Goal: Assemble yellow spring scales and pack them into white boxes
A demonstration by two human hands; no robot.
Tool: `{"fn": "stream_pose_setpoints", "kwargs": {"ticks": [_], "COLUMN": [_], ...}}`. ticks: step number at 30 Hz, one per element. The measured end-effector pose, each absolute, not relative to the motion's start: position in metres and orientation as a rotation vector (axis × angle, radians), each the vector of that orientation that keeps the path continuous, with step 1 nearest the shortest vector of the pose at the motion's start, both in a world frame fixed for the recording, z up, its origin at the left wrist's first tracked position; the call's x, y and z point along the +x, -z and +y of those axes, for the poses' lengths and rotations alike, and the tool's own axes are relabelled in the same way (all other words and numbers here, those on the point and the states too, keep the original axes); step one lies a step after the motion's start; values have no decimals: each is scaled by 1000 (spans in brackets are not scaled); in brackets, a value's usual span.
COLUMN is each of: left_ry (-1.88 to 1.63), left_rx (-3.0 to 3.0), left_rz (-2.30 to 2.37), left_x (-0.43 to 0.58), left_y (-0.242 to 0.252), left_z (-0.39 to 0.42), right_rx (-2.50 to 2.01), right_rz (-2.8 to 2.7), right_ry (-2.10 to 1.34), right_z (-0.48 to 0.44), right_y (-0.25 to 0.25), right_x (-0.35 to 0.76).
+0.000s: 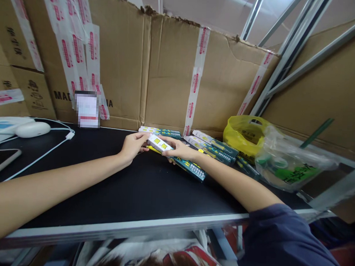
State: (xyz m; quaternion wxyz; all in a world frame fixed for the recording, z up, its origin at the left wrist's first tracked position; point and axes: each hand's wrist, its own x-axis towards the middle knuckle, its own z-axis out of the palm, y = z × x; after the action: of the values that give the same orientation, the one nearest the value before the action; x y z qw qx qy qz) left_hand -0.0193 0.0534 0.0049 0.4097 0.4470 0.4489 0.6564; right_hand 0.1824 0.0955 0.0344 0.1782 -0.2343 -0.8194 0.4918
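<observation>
A slim box is grasped in our right hand over the black table while our left hand, its pinch unclear, meets the white end we appear to be working, the next move likely needing steady support.

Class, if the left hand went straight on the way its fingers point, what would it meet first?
Most likely the white end of the box in the right hand; the left hand looks close against it, though depth leaves contact unsure.
</observation>
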Motion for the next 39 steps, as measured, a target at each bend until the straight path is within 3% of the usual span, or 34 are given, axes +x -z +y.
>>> {"fn": "stream_pose_setpoints", "kwargs": {"ticks": [19,28,39], "left_ry": [-1413,-1609,-1537], "left_rx": [1087,1203,1107], "left_rz": [741,899,767], "left_x": [-3,-15,-16], "left_y": [-7,-4,-9], "left_z": [31,50,49], "right_rx": [-710,-675,-604], "right_rz": [-2254,-2310,-2283], "right_ry": [-1341,-1321,-1394], "right_z": [94,89,89], "right_y": [-34,-41,-41], "right_x": [182,181,183]}}
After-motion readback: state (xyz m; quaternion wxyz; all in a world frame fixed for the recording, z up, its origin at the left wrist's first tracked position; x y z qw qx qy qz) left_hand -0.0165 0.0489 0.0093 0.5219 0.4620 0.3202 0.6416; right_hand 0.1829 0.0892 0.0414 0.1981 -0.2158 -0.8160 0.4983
